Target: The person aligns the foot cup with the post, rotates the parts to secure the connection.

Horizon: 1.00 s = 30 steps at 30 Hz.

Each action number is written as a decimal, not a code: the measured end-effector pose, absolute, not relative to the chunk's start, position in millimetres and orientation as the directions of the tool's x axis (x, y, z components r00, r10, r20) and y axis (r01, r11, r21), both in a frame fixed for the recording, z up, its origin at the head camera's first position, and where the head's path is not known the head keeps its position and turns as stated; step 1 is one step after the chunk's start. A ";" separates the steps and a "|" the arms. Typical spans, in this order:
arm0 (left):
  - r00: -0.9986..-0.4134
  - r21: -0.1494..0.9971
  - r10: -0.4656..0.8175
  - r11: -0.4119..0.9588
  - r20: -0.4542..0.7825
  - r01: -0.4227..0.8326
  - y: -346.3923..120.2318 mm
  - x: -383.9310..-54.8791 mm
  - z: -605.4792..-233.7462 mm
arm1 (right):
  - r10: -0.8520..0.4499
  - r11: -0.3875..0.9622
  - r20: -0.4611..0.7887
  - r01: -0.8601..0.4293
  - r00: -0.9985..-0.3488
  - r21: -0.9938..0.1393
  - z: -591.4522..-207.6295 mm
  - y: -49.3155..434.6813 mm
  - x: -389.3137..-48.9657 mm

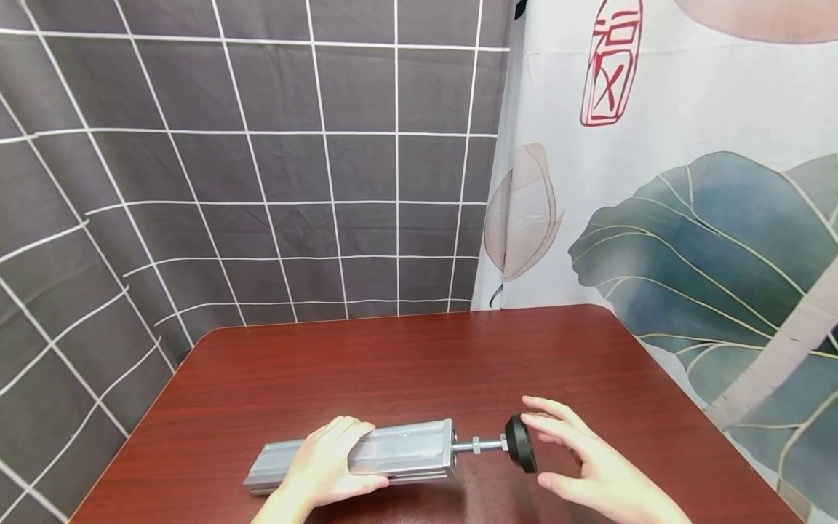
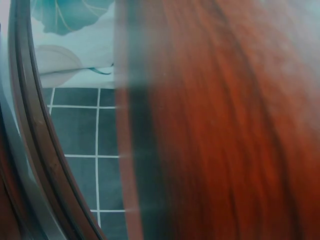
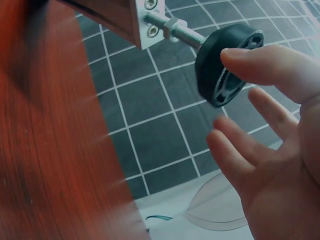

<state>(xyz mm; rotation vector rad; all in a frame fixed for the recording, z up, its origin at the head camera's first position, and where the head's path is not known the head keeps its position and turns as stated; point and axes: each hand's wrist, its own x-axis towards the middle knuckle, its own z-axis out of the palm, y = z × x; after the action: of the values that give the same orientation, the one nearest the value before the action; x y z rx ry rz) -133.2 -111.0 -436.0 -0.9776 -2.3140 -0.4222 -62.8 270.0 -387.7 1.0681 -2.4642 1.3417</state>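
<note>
A silvery aluminium profile (image 1: 412, 447) is held lengthwise over the table by my left hand (image 1: 327, 462), which grips it round the middle from above. Out of its right end plate comes a threaded rod with a nut (image 1: 476, 445), ending in a round black levelling foot (image 1: 521, 444). Close to that foot is my right hand (image 1: 583, 455), its fingers spread and lightly bent. In the right wrist view the thumb overlaps the rim of the levelling foot (image 3: 212, 65); whether it touches is unclear. The left wrist view shows grooved metal (image 2: 42, 130) but no fingers.
Beneath lies a reddish-brown wooden table (image 1: 393, 356) with rounded far corners. Behind it hangs a dark grey cloth with a white grid (image 1: 281, 167). To the right is a white curtain (image 1: 556, 80) printed with leaves.
</note>
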 end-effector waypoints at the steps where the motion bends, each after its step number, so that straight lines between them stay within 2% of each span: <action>1: -0.558 0.061 0.544 0.680 0.627 0.731 -111.1 -133.3 -436.1 | -0.528 0.322 0.420 -0.632 -0.738 -0.705 -388.3 270.2 -62.7; 5: -0.544 0.056 0.542 0.674 0.640 0.737 -111.8 -133.7 -436.1 | -0.528 0.238 0.384 -0.566 -0.758 -0.789 -388.7 269.2 -62.7; 11: -0.529 0.048 0.539 0.669 0.655 0.742 -113.1 -134.0 -435.7 | -0.386 0.347 0.386 -0.520 -0.838 -0.781 -386.2 258.8 -62.7; 15: -0.552 0.074 0.527 0.676 0.646 0.733 -114.5 -134.2 -437.5 | -0.338 0.375 0.390 -0.503 -0.857 -0.779 -384.7 252.4 -64.4; 19: -0.589 0.117 0.501 0.691 0.634 0.713 -117.3 -135.1 -439.4 | -0.366 0.338 0.337 -0.461 -0.867 -0.820 -382.4 253.9 -63.7; 23: -0.606 0.136 0.483 0.701 0.633 0.700 -118.8 -135.2 -439.5 | -0.410 0.358 0.342 -0.494 -0.845 -0.792 -382.5 260.7 -61.3; 27: -0.596 0.125 0.490 0.697 0.636 0.706 -119.4 -134.7 -438.5 | -0.471 0.354 0.430 -0.611 -0.770 -0.708 -384.8 262.7 -63.2; 30: -0.585 0.118 0.503 0.685 0.636 0.718 -118.5 -133.6 -437.5 | -0.507 0.312 0.447 -0.640 -0.737 -0.702 -386.6 260.2 -64.0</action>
<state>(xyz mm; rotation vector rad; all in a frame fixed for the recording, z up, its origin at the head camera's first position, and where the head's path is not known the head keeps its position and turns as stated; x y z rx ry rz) -133.6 -118.5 -437.5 -0.9355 -2.3221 -0.4932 -64.0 260.2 -386.6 1.0690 -2.4253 1.4028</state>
